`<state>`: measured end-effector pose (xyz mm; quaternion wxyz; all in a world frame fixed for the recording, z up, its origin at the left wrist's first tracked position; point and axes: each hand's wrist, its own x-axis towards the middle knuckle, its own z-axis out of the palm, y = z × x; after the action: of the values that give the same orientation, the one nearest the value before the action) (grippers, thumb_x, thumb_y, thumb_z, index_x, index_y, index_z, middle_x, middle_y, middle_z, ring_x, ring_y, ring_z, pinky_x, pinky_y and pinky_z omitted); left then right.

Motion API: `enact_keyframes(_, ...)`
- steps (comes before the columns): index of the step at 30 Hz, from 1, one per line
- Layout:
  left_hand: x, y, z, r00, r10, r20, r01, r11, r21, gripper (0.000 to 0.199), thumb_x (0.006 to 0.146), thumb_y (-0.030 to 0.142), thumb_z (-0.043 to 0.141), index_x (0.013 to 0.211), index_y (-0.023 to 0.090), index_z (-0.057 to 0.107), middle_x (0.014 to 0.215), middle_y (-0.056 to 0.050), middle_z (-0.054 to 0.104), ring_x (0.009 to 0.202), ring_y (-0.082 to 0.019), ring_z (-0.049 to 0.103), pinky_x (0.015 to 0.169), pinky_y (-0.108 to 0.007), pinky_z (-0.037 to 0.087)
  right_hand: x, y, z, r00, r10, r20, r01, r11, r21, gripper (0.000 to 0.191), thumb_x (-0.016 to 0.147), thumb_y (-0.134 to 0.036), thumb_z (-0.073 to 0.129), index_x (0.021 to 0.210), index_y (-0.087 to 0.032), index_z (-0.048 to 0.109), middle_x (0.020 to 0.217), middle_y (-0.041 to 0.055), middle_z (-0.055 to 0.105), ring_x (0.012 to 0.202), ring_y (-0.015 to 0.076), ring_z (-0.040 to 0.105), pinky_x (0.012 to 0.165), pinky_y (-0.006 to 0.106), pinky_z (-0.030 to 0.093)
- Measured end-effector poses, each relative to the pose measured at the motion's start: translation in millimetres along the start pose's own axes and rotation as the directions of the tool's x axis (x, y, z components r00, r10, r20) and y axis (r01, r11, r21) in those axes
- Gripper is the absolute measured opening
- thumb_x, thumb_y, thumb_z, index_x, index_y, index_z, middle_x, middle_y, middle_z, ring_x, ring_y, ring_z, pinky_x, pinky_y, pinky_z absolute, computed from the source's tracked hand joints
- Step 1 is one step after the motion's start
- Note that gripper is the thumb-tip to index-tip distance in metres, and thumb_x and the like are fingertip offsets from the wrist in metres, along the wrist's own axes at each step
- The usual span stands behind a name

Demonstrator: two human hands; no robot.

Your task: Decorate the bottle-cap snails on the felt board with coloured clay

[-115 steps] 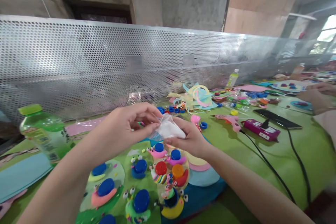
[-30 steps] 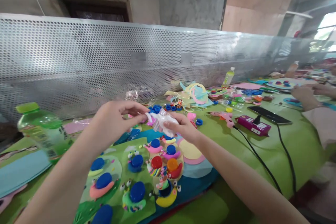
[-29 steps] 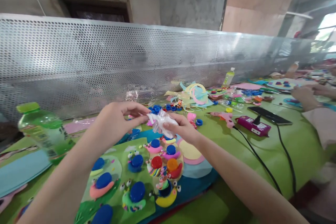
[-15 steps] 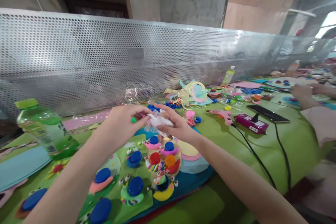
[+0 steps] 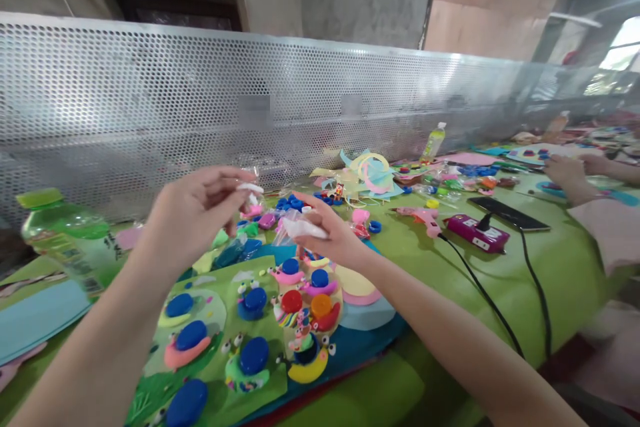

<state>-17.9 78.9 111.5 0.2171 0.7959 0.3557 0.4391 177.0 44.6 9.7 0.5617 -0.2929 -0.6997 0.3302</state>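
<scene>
Light blue sheets (image 5: pixel 40 317) lie at the far left of the tabletop (image 5: pixel 565 280), with a green-capped bottle (image 5: pixel 70 240) just behind them. The left hand (image 5: pixel 193 210) is raised, fingers half curled, with a small white piece (image 5: pixel 251 188) pinched between thumb and fingertips. Below, snail figures with blue caps for shells, such as the green snail (image 5: pixel 246 373), sit on a green sheet (image 5: pixel 273 383). Well apart from the left hand, the right hand (image 5: pixel 337 233) is partly closed around a white lump (image 5: pixel 306 229) in clear wrapping, held above more snails, some with red or orange caps. Beyond it are curled paper strips (image 5: pixel 373 170), then a pink glue gun (image 5: pixel 425 219), a purple power strip (image 5: pixel 477 233) and a dark flat device (image 5: pixel 509 213). At the far right, another person's hand (image 5: pixel 567 177) is over the tabletop.
</scene>
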Motion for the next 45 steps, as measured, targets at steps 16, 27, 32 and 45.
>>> enact_keyframes(16, -1.9, -2.8, 3.5, 0.879, 0.040, 0.476, -0.184, 0.948, 0.260, 0.034, 0.081, 0.054, 0.043, 0.107, 0.037, 0.059, 0.107, 0.004, 0.062, 0.092, -0.020, 0.056, 0.076, -0.026, 0.043, 1.7, -5.4, 0.6, 0.999, -0.027, -0.021, 0.029, 0.993, 0.117, 0.052, 0.079, -0.020, 0.060, 0.125, -0.022, 0.035, 0.080, -0.0012, 0.058, 0.063, 0.0128, 0.059, 0.051, 0.022, 0.046)
enact_keyframes(27, -1.1, -13.0, 13.1, 0.881, 0.076, 0.466, -0.191, 0.960, 0.206, 0.037, 0.083, 0.054, 0.042, 0.102, 0.028, 0.061, 0.097, -0.003, 0.059, 0.084, -0.020, 0.056, 0.074, -0.030, 0.047, 3.7, 0.2, -2.3, 0.999, 0.029, -0.017, -0.027, 0.994, 0.102, 0.036, 0.074, -0.023, 0.063, 0.106, -0.017, 0.047, 0.078, 0.0002, 0.058, 0.057, 0.0095, 0.056, 0.049, 0.018, 0.044)
enact_keyframes(32, 4.3, -13.2, 12.6, 0.949, -0.052, 0.312, 0.052, 0.999, 0.007, 0.032, 0.083, 0.039, 0.045, 0.107, 0.021, 0.056, 0.068, -0.002, 0.057, 0.055, -0.014, 0.051, 0.049, -0.022, 0.043, 6.4, 3.5, -12.6, 0.996, 0.029, -0.090, -0.023, 0.997, 0.067, 0.029, 0.078, -0.028, 0.061, 0.101, -0.017, 0.049, 0.067, -0.0006, 0.058, 0.056, 0.0111, 0.055, 0.048, 0.019, 0.042)
enact_keyframes(45, 3.6, -14.2, 19.7, 0.905, -0.061, 0.421, 0.124, 0.984, -0.125, 0.041, 0.074, 0.033, 0.061, 0.113, 0.020, 0.058, 0.083, -0.003, 0.066, 0.062, -0.012, 0.057, 0.057, -0.020, 0.048, 4.2, 5.8, -13.0, 0.999, 0.048, 0.010, -0.049, 0.994, 0.098, 0.034, 0.079, -0.040, 0.063, 0.101, -0.019, 0.049, 0.069, -0.0011, 0.058, 0.057, 0.0123, 0.056, 0.052, 0.022, 0.044)
